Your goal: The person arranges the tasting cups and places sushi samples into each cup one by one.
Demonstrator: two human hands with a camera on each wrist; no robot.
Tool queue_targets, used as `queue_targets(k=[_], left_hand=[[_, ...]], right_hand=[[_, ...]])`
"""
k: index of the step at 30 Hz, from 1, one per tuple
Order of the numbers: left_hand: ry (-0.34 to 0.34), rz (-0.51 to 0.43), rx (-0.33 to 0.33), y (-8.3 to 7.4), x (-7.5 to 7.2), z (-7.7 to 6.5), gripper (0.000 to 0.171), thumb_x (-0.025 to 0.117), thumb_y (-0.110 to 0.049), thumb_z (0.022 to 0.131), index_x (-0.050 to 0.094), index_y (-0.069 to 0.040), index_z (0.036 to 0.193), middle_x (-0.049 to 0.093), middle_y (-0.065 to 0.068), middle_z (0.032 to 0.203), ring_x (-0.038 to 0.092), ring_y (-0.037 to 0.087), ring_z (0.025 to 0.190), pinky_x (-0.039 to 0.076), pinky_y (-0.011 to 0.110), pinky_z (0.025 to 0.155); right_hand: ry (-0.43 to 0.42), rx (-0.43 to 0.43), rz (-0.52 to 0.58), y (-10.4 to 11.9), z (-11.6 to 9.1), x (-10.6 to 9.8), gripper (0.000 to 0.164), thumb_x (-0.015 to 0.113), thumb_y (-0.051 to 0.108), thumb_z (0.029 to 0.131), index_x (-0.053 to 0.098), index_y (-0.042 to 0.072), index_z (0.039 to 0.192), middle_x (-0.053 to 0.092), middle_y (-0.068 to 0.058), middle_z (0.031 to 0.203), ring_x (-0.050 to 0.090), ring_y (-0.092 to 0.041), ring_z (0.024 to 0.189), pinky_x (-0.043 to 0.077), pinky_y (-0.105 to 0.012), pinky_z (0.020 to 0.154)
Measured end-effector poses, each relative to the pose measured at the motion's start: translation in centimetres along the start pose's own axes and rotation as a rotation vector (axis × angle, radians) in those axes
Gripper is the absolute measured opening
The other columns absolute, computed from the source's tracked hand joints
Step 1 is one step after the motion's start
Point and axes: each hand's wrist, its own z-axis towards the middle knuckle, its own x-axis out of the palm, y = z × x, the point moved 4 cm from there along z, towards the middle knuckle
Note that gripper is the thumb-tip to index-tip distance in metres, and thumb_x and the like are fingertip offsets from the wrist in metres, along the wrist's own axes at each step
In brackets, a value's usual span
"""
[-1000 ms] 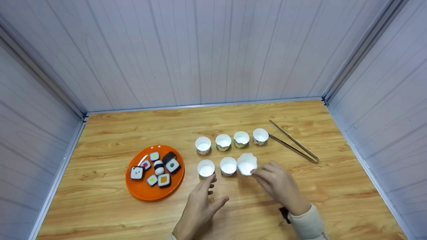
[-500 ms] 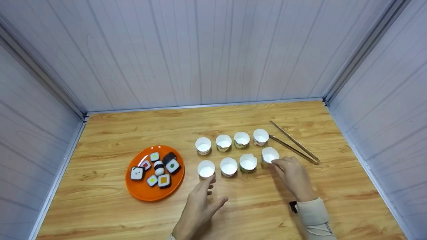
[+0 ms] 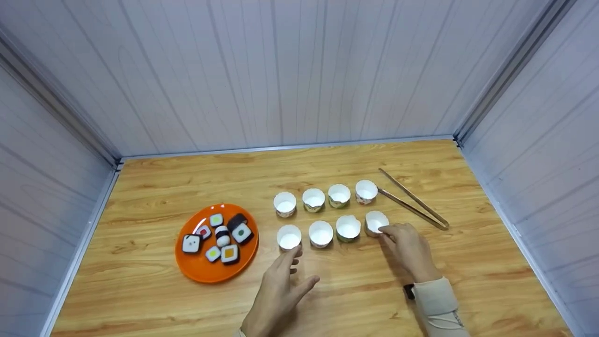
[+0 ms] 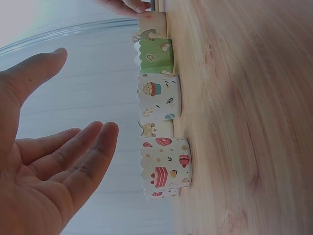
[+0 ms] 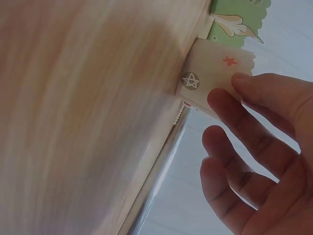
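A person's two bare hands extend forward from the lower edge of the head view, well apart. The left hand is turned thumb-side up, its thumb spread wide from the fingers, which are slightly bent and grouped together. The right hand angles inward, slightly farther forward, with its thumb and forefinger close together in a pinch; the other visible fingers bend gently below. A pale sleeve covers the right forearm to the wrist.
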Motion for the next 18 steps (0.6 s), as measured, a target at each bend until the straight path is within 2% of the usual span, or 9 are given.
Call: queue_targets(k=[6,12,18], left_hand=[[-0.02,-0.007,0.007,0.0,0.0,0.1,0.062,0.082,-0.025,0.085,0.054,-0.004,0.137,0.062,0.016,0.124,0.064,0.028,0.105,0.055,0.034,0.086],[-0.035,0.007,0.018,0.0,0.1,0.0,0.062,0.082,-0.024,0.085,0.054,-0.004,0.136,0.063,0.014,0.123,0.065,0.027,0.103,0.055,0.034,0.085],[-0.05,0.012,0.014,0.0,0.0,0.0,0.061,0.082,-0.022,0.085,0.054,-0.001,0.136,0.063,0.015,0.122,0.066,0.029,0.101,0.056,0.032,0.082]], right_hand=[[-0.038,-0.022,-0.004,0.5,-0.3,-0.9,0.018,0.081,0.006,0.084,0.078,0.011,0.101,0.071,-0.004,0.084,0.064,-0.025,0.074,0.052,-0.041,0.058],[-0.113,-0.081,-0.006,2.2,-1.3,-2.7,0.018,0.084,0.007,0.08,0.078,0.012,0.096,0.067,0.0,0.078,0.056,-0.017,0.066,0.046,-0.033,0.053],[-0.178,-0.154,-0.005,3.7,-2.6,-4.1,0.022,0.088,0.008,0.075,0.078,0.013,0.094,0.07,0.003,0.08,0.059,-0.014,0.068,0.048,-0.029,0.054]])
